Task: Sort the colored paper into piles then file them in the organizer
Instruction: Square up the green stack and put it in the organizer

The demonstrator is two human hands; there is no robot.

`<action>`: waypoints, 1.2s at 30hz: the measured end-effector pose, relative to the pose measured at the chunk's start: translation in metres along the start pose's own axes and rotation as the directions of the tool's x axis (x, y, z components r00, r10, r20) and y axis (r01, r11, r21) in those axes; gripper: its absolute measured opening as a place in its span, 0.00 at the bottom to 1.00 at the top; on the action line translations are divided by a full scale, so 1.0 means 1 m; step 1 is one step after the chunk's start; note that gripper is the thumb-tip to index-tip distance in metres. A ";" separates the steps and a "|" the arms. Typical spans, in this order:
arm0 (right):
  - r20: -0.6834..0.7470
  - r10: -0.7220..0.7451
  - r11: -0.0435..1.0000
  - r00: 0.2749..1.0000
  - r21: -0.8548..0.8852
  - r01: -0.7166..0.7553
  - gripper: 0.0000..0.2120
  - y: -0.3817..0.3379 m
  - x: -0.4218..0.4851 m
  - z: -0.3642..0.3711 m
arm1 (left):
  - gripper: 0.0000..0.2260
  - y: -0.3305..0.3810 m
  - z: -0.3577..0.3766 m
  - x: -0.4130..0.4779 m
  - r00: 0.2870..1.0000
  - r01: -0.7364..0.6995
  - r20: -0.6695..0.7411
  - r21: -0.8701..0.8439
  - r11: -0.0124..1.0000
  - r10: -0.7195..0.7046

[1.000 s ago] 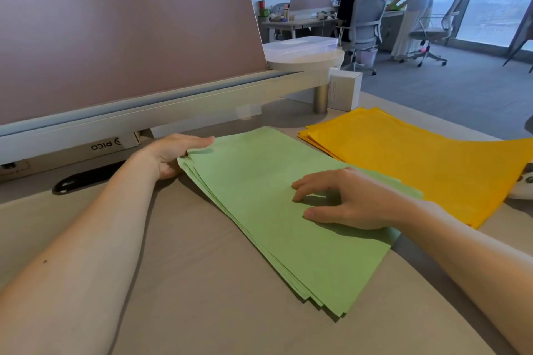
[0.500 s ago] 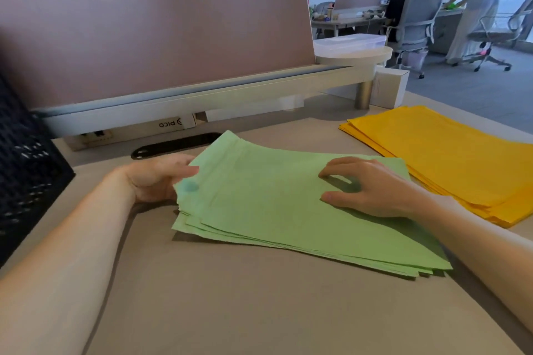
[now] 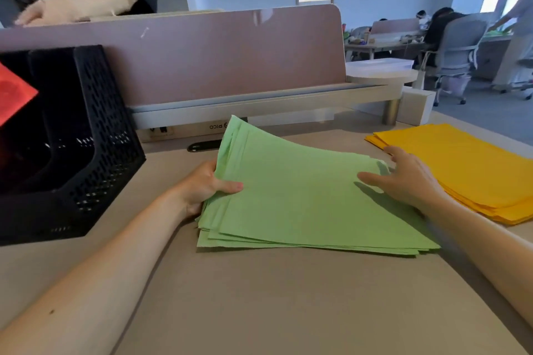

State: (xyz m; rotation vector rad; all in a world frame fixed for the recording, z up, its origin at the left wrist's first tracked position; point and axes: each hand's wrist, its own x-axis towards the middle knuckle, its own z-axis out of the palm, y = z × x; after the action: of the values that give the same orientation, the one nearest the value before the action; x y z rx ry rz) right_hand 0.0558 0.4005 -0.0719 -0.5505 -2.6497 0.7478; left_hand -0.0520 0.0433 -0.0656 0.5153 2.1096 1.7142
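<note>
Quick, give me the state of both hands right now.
Left hand: closed on the left edge of the green paper stack, lifting it.
Right hand: open, fingers spread at the stack's right edge.

- Left hand point(image 3: 202, 189) and forearm bare, no sleeve, watch or ring showing.
- Right hand point(image 3: 409, 179) likewise bare, forearm uncovered.
- A small dark mark on the left forearm.

Clear desk at front, obstacles behind and to either side.
Bare desk point(image 3: 274, 297) lay open near the person; the black organizer point(image 3: 95, 135) blocked the left, the divider point(image 3: 230, 60) the rear, yellow paper point(image 3: 467, 164) the right.
</note>
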 end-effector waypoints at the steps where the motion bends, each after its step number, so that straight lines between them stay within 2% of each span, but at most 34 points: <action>1: 0.009 0.063 0.994 0.998 0.085 -0.064 0.45 -0.001 -0.003 -0.004 | 0.32 -0.004 -0.004 -0.012 0.998 -0.029 -0.048 -0.036 0.999 0.027; 3: 0.088 0.141 0.912 0.986 0.377 -0.164 0.42 -0.008 -0.010 -0.011 | 0.35 -0.007 -0.010 -0.038 0.989 -0.083 -0.134 -0.099 0.992 0.070; 4: 0.188 0.124 0.814 0.974 0.543 -0.208 0.38 -0.014 -0.015 -0.013 | 0.37 -0.007 -0.013 -0.050 0.981 -0.115 -0.170 -0.118 0.986 0.094; 5: 0.318 0.062 0.709 0.946 0.654 -0.266 0.33 -0.020 -0.022 -0.014 | 0.37 -0.007 -0.015 -0.061 0.973 -0.148 -0.199 -0.127 0.981 0.121; 6: 0.409 -0.027 0.641 0.912 0.707 -0.298 0.29 -0.026 -0.027 -0.013 | 0.32 -0.007 -0.017 -0.072 0.962 -0.183 -0.228 -0.127 0.975 0.151; 7: 0.444 -0.106 0.618 0.890 0.731 -0.291 0.26 -0.031 -0.033 -0.012 | 0.26 -0.005 -0.017 -0.082 0.951 -0.215 -0.254 -0.126 0.969 0.178; 8: 0.433 -0.165 0.609 0.886 0.751 -0.254 0.22 -0.036 -0.038 -0.012 | 0.24 -0.003 -0.018 -0.093 0.941 -0.238 -0.275 -0.127 0.963 0.196; 9: 0.405 -0.205 0.594 0.891 0.775 -0.216 0.20 -0.042 -0.042 -0.014 | 0.25 0.000 -0.018 -0.103 0.934 -0.254 -0.289 -0.129 0.959 0.208; 11: 0.356 -0.264 0.568 0.896 0.809 -0.154 0.16 -0.052 -0.047 -0.020 | 0.37 0.006 -0.022 -0.120 0.915 -0.292 -0.320 -0.109 0.950 0.245; 13: 0.305 -0.323 0.580 0.896 0.812 -0.067 0.15 -0.060 -0.049 -0.025 | 0.38 0.017 -0.027 -0.136 0.880 -0.334 -0.375 -0.052 0.941 0.292; 16: 0.103 -0.370 0.488 0.923 0.867 0.099 0.20 -0.075 -0.050 -0.027 | 0.23 0.036 -0.033 -0.152 0.830 -0.371 -0.435 0.038 0.928 0.349; 18: -0.042 -0.377 0.388 0.925 0.900 0.199 0.12 -0.085 -0.051 -0.029 | 0.09 0.048 -0.036 -0.157 0.774 -0.408 -0.479 0.121 0.905 0.413; 19: -0.090 -0.377 0.336 0.922 0.914 0.226 0.08 -0.090 -0.053 -0.030 | 0.06 0.052 -0.038 -0.159 0.747 -0.427 -0.501 0.140 0.893 0.436; 21: -0.141 -0.361 0.297 0.922 0.920 0.257 0.11 -0.093 -0.052 -0.028 | 0.05 0.054 -0.041 -0.159 0.713 -0.451 -0.533 0.148 0.880 0.455; 23: -0.143 -0.369 0.299 0.918 0.917 0.264 0.06 -0.091 -0.055 -0.023 | 0.05 0.048 -0.044 -0.155 0.707 -0.433 -0.552 0.156 0.888 0.442; 26: -0.134 -0.369 0.346 0.920 0.899 0.269 0.14 -0.083 -0.053 -0.014 | 0.08 0.033 -0.042 -0.150 0.767 -0.383 -0.506 0.132 0.914 0.394; 28: -0.119 -0.374 0.350 0.920 0.900 0.259 0.16 -0.080 -0.055 -0.012 | 0.11 0.026 -0.036 -0.149 0.802 -0.354 -0.450 0.174 0.919 0.393; 29: -0.112 -0.388 0.340 0.915 0.905 0.254 0.21 -0.077 -0.054 -0.012 | 0.13 0.022 -0.035 -0.149 0.810 -0.343 -0.431 0.204 0.917 0.399; 31: -0.104 -0.400 0.338 0.911 0.907 0.252 0.30 -0.075 -0.055 -0.012 | 0.15 0.018 -0.035 -0.148 0.817 -0.324 -0.427 0.215 0.921 0.387; 36: -0.081 -0.452 0.333 0.888 0.909 0.252 0.35 -0.074 -0.058 -0.016 | 0.18 0.015 -0.030 -0.148 0.798 -0.338 -0.468 0.176 0.925 0.380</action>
State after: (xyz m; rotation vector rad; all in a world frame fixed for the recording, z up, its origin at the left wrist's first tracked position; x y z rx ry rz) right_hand 0.0924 0.3232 -0.0303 0.4419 -1.8690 1.9285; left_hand 0.0619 -0.0531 -0.0365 0.5788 2.5814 2.1641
